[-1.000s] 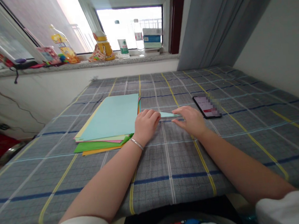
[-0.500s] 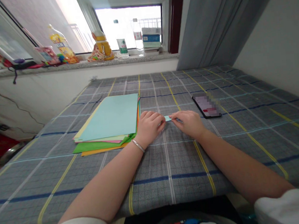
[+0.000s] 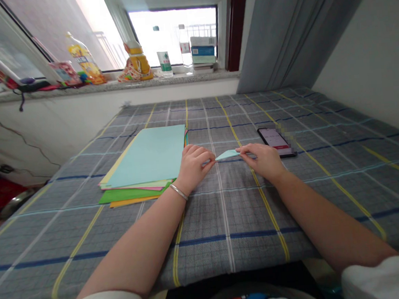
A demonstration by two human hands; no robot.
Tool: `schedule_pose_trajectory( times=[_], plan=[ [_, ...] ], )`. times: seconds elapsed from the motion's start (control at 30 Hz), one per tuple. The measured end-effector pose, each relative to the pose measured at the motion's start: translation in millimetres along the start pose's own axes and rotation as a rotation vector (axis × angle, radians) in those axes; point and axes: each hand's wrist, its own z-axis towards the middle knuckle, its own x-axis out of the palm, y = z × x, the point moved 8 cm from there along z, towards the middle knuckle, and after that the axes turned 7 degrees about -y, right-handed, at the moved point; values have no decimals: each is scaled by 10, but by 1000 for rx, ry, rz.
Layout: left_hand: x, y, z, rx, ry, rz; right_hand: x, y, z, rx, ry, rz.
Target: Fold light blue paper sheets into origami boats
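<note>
A small folded piece of light blue paper is stretched between my two hands, just over the checked cloth. My left hand, with a silver bangle at the wrist, pinches its left tip between thumb and fingers. At the opposite end, my right hand grips the paper's right corner the same way. Fingertips cover both ends, so the full shape of the fold is hidden. Close beside my left hand lies a stack of coloured paper, light blue on top, with yellow, pink, green and orange edges showing below.
A phone with its screen lit lies beyond my right hand. Grey checked cloth covers the table. On the windowsill at the back stand bottles, boxes and a yellow container.
My hands have moved apart, the right one further to the right. More of the light blue paper now shows between them, as a long pointed shape.
</note>
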Motion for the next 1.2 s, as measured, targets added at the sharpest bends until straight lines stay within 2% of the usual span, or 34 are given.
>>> schedule_pose_trajectory(
  times=[0.27,0.47,0.57,0.67,0.77,0.87,1.07,1.2],
  plan=[
    [5,22,-21,34,-54,-85,25,-20,12,-17,1,13],
    [-4,110,-32,-74,-70,-109,59,-192,5,120,22,-35],
    [-5,-18,-14,-9,-49,-41,91,-154,-6,120,45,-81],
    [68,-181,-8,96,21,53,146,3,-19,45,83,-132],
    [132,-218,-18,121,58,116,190,140,-32,2,109,-114],
    [137,-174,-29,116,56,153,188,131,-34,51,91,-49],
    [88,-44,-36,46,29,204,207,-93,-48,172,78,161],
    [174,40,-67,-22,116,257,221,-125,-55,182,103,195]
  ],
)
